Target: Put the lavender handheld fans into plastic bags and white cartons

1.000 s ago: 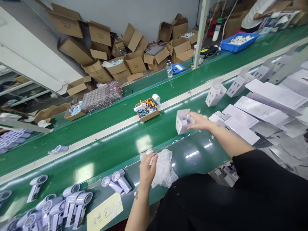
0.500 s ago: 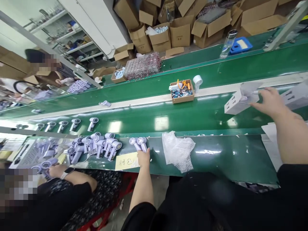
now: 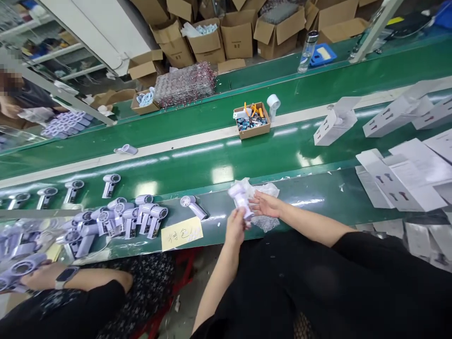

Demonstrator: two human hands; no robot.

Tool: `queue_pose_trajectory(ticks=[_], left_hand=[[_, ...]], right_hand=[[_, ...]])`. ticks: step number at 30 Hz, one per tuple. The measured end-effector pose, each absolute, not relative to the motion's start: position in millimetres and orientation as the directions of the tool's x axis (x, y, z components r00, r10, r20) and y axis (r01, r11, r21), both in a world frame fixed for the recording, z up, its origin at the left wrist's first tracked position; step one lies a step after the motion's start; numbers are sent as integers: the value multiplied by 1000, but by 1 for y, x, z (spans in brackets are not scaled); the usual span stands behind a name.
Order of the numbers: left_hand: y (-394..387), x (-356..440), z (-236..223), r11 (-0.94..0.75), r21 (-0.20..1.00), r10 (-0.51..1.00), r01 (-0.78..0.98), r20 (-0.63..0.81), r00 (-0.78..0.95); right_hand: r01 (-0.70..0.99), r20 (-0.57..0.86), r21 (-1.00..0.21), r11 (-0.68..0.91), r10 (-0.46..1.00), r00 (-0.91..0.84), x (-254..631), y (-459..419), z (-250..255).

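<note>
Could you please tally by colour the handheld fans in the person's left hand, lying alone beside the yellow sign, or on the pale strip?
Light-purple plastic handheld fans: 3 (one in the left hand, a lone fan beside the yellow handwritten paper sign, a sideways fan on the pale strip)
White round-headed handheld fan: 1 (on the strip)
Total: 4

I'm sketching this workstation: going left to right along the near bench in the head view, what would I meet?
Pile of lilac fans, single lilac fan, left hand holding another lilac fan, open right hand, flat white packaging.
</note>
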State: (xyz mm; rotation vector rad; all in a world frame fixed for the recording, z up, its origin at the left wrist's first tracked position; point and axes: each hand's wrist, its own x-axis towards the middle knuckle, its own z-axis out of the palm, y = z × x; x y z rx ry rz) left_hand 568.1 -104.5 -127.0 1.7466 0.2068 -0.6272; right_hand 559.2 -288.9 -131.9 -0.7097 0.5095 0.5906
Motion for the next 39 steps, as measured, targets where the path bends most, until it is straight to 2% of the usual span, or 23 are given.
queue_pose_trajectory(ticks=[2,3,5,7,9,11,14,15,17,19,20,22,25,27,29,31,33,34,36,37,39], left_hand=[[-106,554,-135,-394,903,-385,169,-329,862],[-103,552,-140,-501,864,-468,-45,-227,854],[-94,555,-152,-618,635,-656,-463,-94,749],[-87,565,-165,-592,434,-792,-679,-153,592],[-87,577,-175,-580,385,-815,-718,-266,515],[-94,587,-179,-624,381,-782,-683,-319,536],[-114,596,-169,-692,401,-719,-601,-298,629],[-122,597,-161,-710,465,-687,-528,-297,663],[-137,597,-144,-668,673,-655,-316,-331,680],[-148,596,-128,-514,853,-709,-91,-363,605],[-151,596,-121,-443,896,-753,-17,-362,550],[-154,596,-112,-378,919,-779,112,-381,498],[-154,599,-104,-389,865,-633,317,-501,590],[-157,600,-99,-369,858,-567,357,-512,645],[-160,598,-94,-357,921,-639,154,-361,680],[-159,593,-89,-313,912,-760,-264,-74,646],[-151,587,-89,-232,706,-839,-669,203,505],[-146,584,-91,-197,573,-853,-796,299,427],[-137,579,-96,-155,361,-860,-920,409,305],[-135,576,-98,-139,301,-862,-943,433,265],[-141,572,-101,-62,261,-884,-963,435,174]], right_hand=[[-591,-635,-443,674,230,738,565,-291,-129],[-553,-653,-447,703,166,739,565,-297,-128],[-491,-679,-440,752,79,730,558,-315,-125],[-441,-692,-435,785,22,721,541,-336,-122],[-400,-692,-446,801,-25,721,518,-354,-119],[-372,-668,-460,806,-38,743,492,-364,-114],[-380,-601,-443,812,45,798,458,-361,-104],[-396,-567,-434,809,96,818,451,-356,-101],[-444,-490,-431,786,209,846,445,-341,-96],[-483,-431,-441,756,293,853,450,-326,-93],[-491,-423,-448,747,307,853,454,-321,-93],[-501,-454,-464,731,289,843,462,-316,-93],[-505,-537,-536,677,188,822,464,-318,-92],[-526,-588,-591,612,120,800,460,-320,-92],[-548,-626,-616,565,70,776,457,-320,-91],[-520,-638,-633,574,-6,770,455,-317,-90],[-459,-633,-658,597,-108,767,456,-314,-89],[-433,-631,-671,601,-157,760,456,-313,-88],[-412,-635,-688,597,-222,740,458,-311,-88],[-411,-642,-692,594,-247,726,459,-310,-87],[-403,-657,-692,599,-293,695,465,-308,-87]])
